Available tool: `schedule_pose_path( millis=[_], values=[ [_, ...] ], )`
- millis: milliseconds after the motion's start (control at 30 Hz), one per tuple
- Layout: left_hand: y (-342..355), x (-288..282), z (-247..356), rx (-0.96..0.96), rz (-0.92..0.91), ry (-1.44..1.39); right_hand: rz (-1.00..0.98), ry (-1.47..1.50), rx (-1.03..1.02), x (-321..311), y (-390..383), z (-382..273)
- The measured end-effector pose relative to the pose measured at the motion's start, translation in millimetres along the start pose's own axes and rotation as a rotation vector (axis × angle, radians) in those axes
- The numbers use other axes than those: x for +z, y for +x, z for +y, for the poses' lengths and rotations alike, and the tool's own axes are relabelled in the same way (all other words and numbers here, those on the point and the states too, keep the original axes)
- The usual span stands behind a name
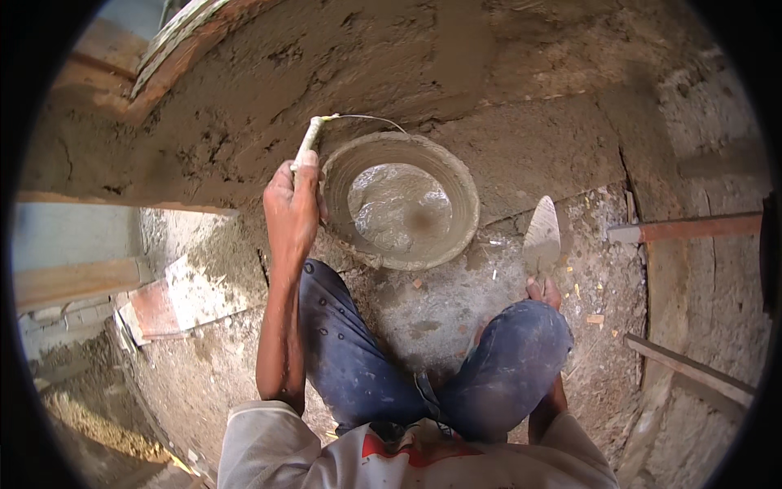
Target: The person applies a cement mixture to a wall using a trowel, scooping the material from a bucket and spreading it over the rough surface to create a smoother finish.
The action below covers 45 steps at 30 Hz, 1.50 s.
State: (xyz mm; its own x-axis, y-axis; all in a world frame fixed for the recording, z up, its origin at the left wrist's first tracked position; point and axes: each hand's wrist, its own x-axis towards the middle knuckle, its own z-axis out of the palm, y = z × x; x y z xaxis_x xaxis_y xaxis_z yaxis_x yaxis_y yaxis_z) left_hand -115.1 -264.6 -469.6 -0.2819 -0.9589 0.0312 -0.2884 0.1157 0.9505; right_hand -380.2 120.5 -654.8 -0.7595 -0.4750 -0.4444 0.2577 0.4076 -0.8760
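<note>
Steel trowel (542, 236) in right hand (543, 291), hand half-hidden behind knee (521, 342).

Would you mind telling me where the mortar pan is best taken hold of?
Probably by the bare rim of the mortar pan on its near-right side, from above: wet mix fills only the bottom, and the left hand already occupies the left edge.

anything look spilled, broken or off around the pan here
Nothing is spilled from the mortar pan; the wet mix sits inside it. The floor around it is strewn with dried crumbs and chips. A broken slab piece lies loose at the left. The left hand grips a brush handle; the right hand holds a trowel.
</note>
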Motion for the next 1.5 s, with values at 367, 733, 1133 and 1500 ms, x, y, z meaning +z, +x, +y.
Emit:
schedule_pose_path(
  millis=[367, 733, 1133, 1500],
  values=[
    [32.2, 23.6, -95.2, -0.169, 0.062, 0.206, -0.340, -0.874, -0.897, 37.3, 33.6, -156.9],
    [-40.3, 142.2, 2.2, 0.201, -0.085, 0.322, -0.410, -1.283, -0.762, 50.9, 92.8, -126.4],
    [-42.1, 136.2, -5.1, 0.245, -0.006, 0.235, -0.881, -0.695, -0.455, 122.4, 29.5, -89.1],
    [-18.6, 102.1, -47.5, 0.068, 0.176, 0.113, -0.809, -0.417, -0.116, 65.5, 17.4, -123.1]
  ],
)
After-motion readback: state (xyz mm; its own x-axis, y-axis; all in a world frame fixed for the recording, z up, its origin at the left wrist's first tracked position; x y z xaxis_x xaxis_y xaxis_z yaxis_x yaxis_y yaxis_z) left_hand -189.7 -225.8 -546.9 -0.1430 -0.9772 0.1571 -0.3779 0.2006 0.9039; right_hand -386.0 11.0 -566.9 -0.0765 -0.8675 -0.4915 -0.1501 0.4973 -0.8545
